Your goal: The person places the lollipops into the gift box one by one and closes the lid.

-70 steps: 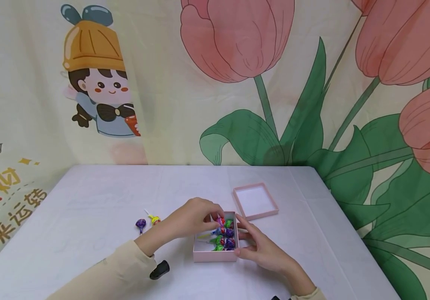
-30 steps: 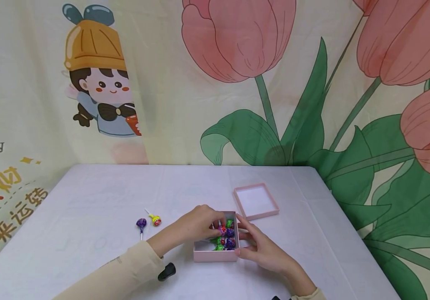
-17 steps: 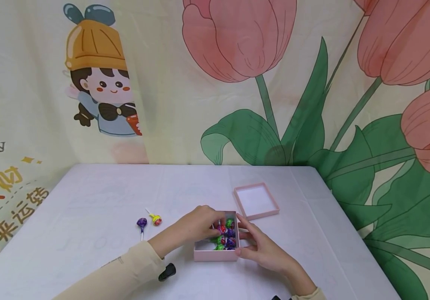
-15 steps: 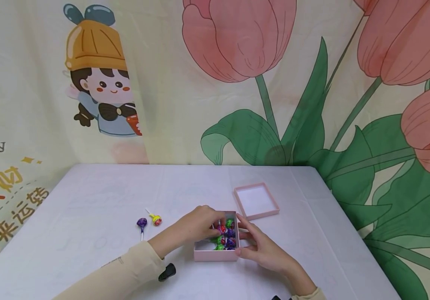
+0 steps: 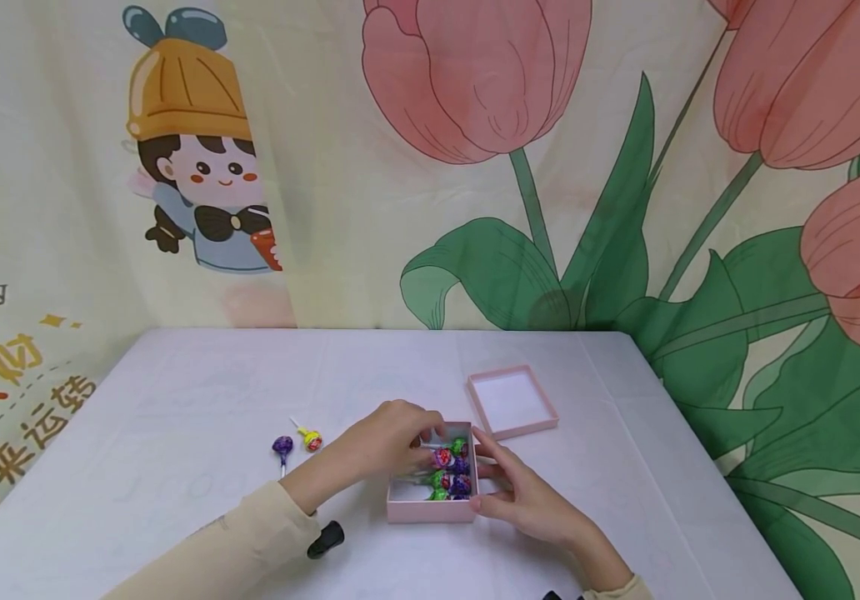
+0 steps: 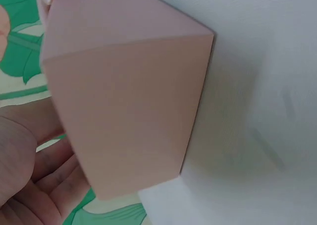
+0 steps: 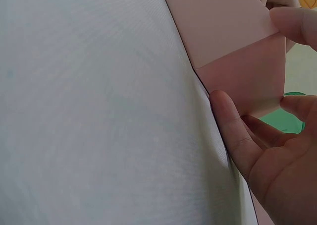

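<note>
In the head view my left hand (image 5: 392,435) reaches over the open pink box (image 5: 430,512), thumb and forefinger apart. Its thumb lies beside the pink-wrapped lollipop (image 5: 442,458). More lollipops, green (image 5: 441,480) and purple (image 5: 461,486), fill the right part of the box. My right hand (image 5: 523,498) holds the box's right side, thumb at the near corner and forefinger at the far one. The left wrist view shows the box's outer walls (image 6: 124,121) and my left hand's loosely bent fingers (image 6: 54,180). In the right wrist view, fingers (image 7: 233,121) press the box's side wall (image 7: 245,74).
A purple lollipop (image 5: 282,447) and a yellow one (image 5: 312,439) lie on the white-covered table (image 5: 197,400), left of the box. The box's pink-rimmed lid (image 5: 512,402) lies behind it to the right. A printed cloth (image 5: 340,167) hangs behind the table.
The pink lollipop was carried nearer within the box and now lies among the others. My left hand has since drawn back slightly to the left, its fingers parting. The right hand stays put.
</note>
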A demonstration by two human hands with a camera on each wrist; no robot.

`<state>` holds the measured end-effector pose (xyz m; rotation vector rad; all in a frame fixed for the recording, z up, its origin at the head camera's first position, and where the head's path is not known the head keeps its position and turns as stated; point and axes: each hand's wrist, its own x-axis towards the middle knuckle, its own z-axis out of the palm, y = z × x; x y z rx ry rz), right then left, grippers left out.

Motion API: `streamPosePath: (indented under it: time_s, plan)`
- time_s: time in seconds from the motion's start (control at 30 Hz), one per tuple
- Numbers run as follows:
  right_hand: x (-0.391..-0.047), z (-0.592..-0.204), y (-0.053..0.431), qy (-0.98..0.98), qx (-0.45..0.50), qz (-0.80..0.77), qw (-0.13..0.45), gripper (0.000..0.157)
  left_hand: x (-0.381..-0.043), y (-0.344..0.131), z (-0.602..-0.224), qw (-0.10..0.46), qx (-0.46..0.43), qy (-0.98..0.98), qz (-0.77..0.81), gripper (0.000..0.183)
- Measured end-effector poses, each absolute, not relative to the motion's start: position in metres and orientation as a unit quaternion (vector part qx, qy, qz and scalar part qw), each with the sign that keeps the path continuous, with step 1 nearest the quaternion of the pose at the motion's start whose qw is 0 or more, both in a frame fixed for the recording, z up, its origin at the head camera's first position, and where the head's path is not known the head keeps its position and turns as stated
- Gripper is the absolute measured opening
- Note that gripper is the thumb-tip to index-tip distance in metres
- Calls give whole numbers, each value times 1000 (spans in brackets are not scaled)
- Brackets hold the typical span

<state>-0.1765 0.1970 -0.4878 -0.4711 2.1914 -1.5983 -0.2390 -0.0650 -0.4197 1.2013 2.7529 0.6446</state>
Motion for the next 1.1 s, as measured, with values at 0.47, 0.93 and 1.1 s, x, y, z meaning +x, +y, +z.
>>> streamPosePath:
  time_s: [0.47, 0.93, 1.1]
  plan:
    - [-175, -486, 197, 787, -170, -563, 185, 91, -250, -129, -396, -36, 345, 912, 219, 27]
    - [-175, -486, 196, 785, -171, -566, 186, 90, -256, -204, -411, 18, 301, 933, 195, 35]
    - [-175, -485, 197, 783, -170, -568, 186, 90, -259, -218, -423, 30, 306, 934, 183, 38]
